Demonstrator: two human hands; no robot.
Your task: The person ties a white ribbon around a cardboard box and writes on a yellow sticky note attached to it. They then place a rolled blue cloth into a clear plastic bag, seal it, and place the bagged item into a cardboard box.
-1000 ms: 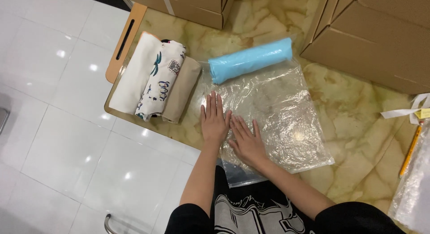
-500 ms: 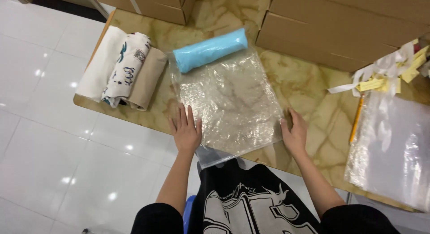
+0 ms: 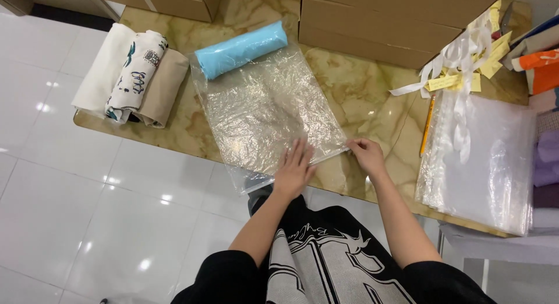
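The fingers (image 3: 297, 150) of the left hand (image 3: 294, 170) are lying flat and spread, pressing down on the near edge of a large clear crinkled plastic bag (image 3: 268, 103), not clenched around anything. The right hand (image 3: 367, 155) is resting just beside it, its fingers (image 3: 353, 144) pinching the bag's near right corner. The bag is lying flat on the marbled beige stone table (image 3: 361, 94), stretching away from both hands, with its near left corner hanging slightly over the table edge. At the bag's far end, well apart from the hands, a rolled light-blue cloth (image 3: 241, 48) is lying inside it, its long axis running crosswise, left to right and tilted a little; the left hand is slightly nearer to it. To the left, three folded garments in white, printed and tan fabric (image 3: 131, 74) are sitting side by side. To the right are a stack of clear plastic bags (image 3: 483, 164), a yellow pencil (image 3: 427, 125) and white ribbons with yellow tags (image 3: 466, 59). Brown cardboard boxes (image 3: 378, 19) are lining the far edge.
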